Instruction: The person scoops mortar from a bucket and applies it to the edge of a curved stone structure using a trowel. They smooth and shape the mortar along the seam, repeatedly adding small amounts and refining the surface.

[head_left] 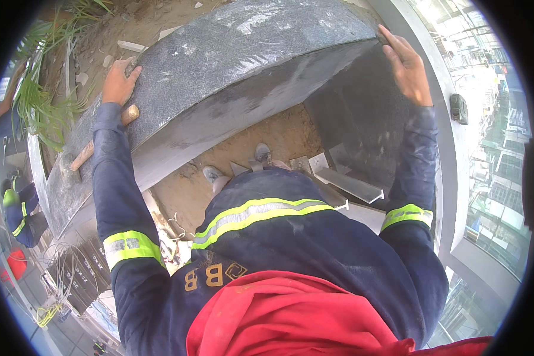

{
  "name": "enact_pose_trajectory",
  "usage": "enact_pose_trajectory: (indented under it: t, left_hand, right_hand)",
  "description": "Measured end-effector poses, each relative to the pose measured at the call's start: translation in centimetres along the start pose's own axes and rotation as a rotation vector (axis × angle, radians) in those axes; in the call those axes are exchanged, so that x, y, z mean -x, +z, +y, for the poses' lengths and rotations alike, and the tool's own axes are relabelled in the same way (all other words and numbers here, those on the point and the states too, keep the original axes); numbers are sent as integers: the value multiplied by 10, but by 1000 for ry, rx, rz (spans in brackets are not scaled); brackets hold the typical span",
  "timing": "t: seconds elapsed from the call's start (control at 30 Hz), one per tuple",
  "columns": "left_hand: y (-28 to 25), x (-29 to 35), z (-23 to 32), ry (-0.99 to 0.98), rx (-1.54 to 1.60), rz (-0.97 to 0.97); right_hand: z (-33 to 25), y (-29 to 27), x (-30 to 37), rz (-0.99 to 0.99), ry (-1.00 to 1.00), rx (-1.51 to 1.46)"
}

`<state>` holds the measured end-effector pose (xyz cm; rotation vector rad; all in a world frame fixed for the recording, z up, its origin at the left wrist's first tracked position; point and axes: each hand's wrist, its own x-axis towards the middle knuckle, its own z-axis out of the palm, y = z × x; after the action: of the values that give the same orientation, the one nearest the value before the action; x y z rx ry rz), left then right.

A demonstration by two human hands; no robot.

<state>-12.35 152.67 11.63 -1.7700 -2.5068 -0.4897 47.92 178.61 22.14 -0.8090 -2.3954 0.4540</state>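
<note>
A long, curved grey stone slab (219, 77) with pale dusty smears lies across the space ahead of me. My left hand (120, 82) is at its far left edge, fingers curled over the rim and thumb on top. At the right end, the fingers of my right hand (406, 68) close around the slab's corner. Below my left forearm lies a hammer; its wooden handle (130, 114) is partly covered by the sleeve, and its head (70, 173) rests on the slab.
A dark tape measure (458, 108) sits on the grey frame at right. Metal angle pieces (350, 185) lie near my shoes (263, 152) on sandy ground. Green leaves (44, 89) hang at left. Another person (22, 210) is farther left, near tangled wire (71, 267).
</note>
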Motion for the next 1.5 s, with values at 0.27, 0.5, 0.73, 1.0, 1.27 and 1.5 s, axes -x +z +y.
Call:
enact_pose_trajectory:
  t: [0.27,0.5,0.73,1.0,1.27,1.5]
  left_hand:
    - [-11,3,3,16,-41,9]
    - [-10,-1,9,-4,-74,-9]
    - [-13,-4,20,-26,-25,-36]
    - [-9,-7,15,-30,-47,-89]
    - [-11,-10,20,-31,-89,-166]
    - [-8,-14,10,6,-67,-158]
  right_hand:
    - [-98,208,100,433,748,-806]
    - [-120,227,97,457,559,-439]
    - [-168,261,99,435,598,-428]
    - [-219,300,107,438,566,-463]
    - [-277,323,116,392,684,-606]
    - [-285,322,132,233,578,-592]
